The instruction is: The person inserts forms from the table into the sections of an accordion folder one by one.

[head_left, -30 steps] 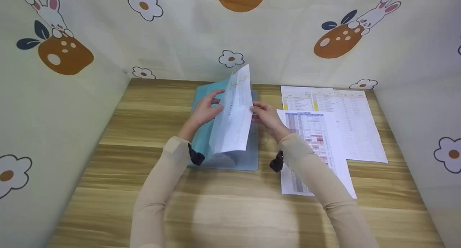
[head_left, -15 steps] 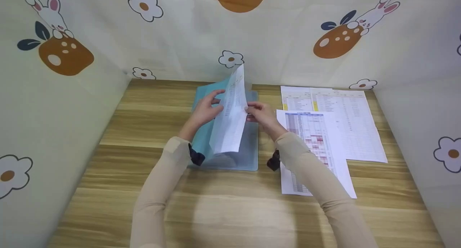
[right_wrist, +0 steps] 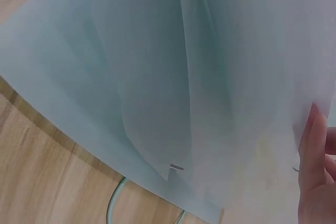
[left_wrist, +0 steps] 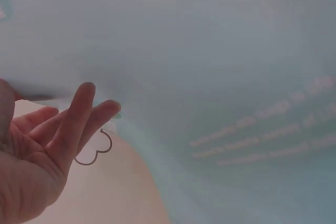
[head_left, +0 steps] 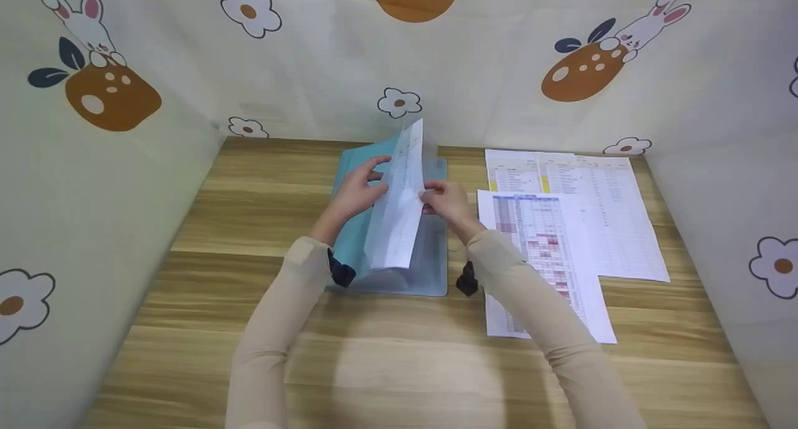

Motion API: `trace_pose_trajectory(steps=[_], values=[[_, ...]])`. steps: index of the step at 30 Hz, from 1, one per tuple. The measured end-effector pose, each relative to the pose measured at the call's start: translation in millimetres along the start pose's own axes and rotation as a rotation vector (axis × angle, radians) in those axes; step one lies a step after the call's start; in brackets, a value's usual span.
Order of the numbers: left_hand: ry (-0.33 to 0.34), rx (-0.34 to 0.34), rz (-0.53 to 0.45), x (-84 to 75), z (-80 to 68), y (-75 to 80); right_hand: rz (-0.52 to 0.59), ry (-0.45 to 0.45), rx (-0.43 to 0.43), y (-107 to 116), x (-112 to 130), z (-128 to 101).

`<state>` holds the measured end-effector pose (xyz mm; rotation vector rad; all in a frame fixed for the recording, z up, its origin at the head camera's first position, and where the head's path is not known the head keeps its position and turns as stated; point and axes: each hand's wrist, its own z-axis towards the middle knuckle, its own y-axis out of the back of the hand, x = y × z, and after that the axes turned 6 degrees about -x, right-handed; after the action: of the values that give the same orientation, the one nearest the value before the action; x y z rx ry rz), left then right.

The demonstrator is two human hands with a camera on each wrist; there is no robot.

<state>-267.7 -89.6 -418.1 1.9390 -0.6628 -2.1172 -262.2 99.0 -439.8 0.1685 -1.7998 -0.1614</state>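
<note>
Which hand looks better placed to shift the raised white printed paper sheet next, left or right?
Probably the right hand: it pinches the right edge of the raised sheet. The left hand, on the sheet's other side by the teal plastic folder, has extended fingers and no clear grip.

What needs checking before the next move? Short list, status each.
1. Right grip on the raised printed sheet: ok, it pinches the sheet's right edge.
2. Left grip firm on the teal folder: cannot tell; its fingers look extended and the thumb's contact is unclear.
3. Folder open: ok, left cover tilted up, right side down on the wood-grain tabletop.
4. Raised sheet flat in the folder: not ok, it stands tilted above it.
5. Raised sheet inside a clear pocket: cannot tell.
6. Loose printed sheets apart from the folder: ok, they lie to its right with tabletop between.
</note>
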Motion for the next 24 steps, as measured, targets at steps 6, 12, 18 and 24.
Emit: trace_pose_trajectory(steps=[6,12,18,24], values=[[0.027,0.005,0.019,0.5,-0.1,-0.4,-0.026,-0.006,-0.022,-5.1,0.9,2.5],[0.035,0.005,0.015,-0.4,-0.5,-0.8,-0.020,-0.015,-0.035,-5.7,-0.9,4.0],[0.041,0.009,0.013,-1.3,-1.5,-1.2,-0.022,-0.027,-0.002,-3.3,-2.6,3.8],[0.040,0.000,0.018,-1.0,-0.9,-2.1,-0.042,-0.024,-0.002,-2.3,-3.2,6.0]])
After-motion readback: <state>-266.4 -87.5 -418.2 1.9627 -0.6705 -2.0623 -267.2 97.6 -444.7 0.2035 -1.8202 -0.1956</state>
